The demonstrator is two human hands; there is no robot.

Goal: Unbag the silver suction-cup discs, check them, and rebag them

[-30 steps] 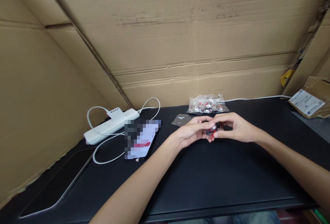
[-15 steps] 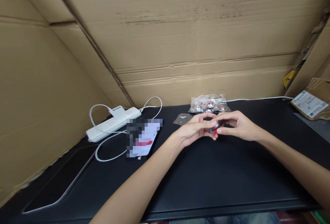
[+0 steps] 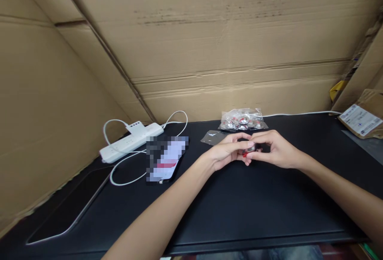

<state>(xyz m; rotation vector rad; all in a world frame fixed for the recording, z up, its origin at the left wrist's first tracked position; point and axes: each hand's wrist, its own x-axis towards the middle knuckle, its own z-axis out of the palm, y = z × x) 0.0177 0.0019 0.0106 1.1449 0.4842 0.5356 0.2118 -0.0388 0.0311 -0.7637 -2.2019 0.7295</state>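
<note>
Left hand (image 3: 229, 151) and right hand (image 3: 275, 150) together grasp one small, rounded, silver-and-red object (image 3: 253, 148) between their fingers, over the black bench (image 3: 254, 208). Beyond lie one flat clear plastic packet (image 3: 213, 137) and one bulging clear plastic bag (image 3: 236, 113) of shiny silver round pieces (image 3: 243, 120), too crowded to count. One white power strip (image 3: 119, 149) lies leftward.

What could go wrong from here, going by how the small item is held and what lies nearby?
1. The small, rounded, shiny metal object with a red part is held only by the fingers of the left hand and right hand, so it might slip onto the black tabletop.
2. The flat, clear plastic wrapper lies near the left hand and could be brushed aside.
</note>
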